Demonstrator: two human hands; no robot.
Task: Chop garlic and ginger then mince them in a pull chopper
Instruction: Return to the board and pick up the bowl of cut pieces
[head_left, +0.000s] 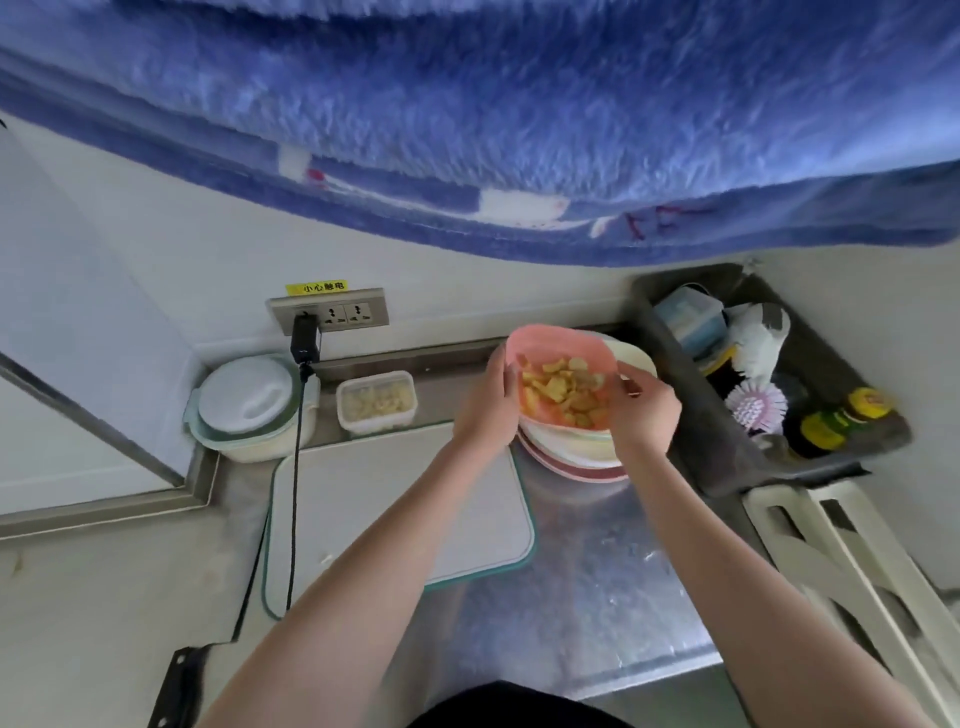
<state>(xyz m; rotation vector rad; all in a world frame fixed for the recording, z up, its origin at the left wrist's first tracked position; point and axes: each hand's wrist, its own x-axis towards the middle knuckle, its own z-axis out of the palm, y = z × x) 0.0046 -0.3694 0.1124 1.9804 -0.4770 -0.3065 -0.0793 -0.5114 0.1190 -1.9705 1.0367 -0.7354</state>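
A pink bowl (540, 340) holds several yellow ginger chunks (563, 395) and sits tilted above a stack of pale plates (576, 454). My left hand (488, 402) grips the bowl's left rim. My right hand (644, 408) holds its right rim with curled fingers. A small clear tub (376, 397) of chopped garlic stands left of the bowl. The round pull chopper (249, 402) with a white lid sits at the far left by the wall. A white cutting board (395, 509) lies in front, under my left forearm.
A black charger and cable (298, 415) run from the wall socket (327, 314) down across the board's left side. A dark tray (769, 374) at right holds a brush, bottles and a container. A blue fleece cloth (519, 104) hangs overhead. White rack (857, 571) at right.
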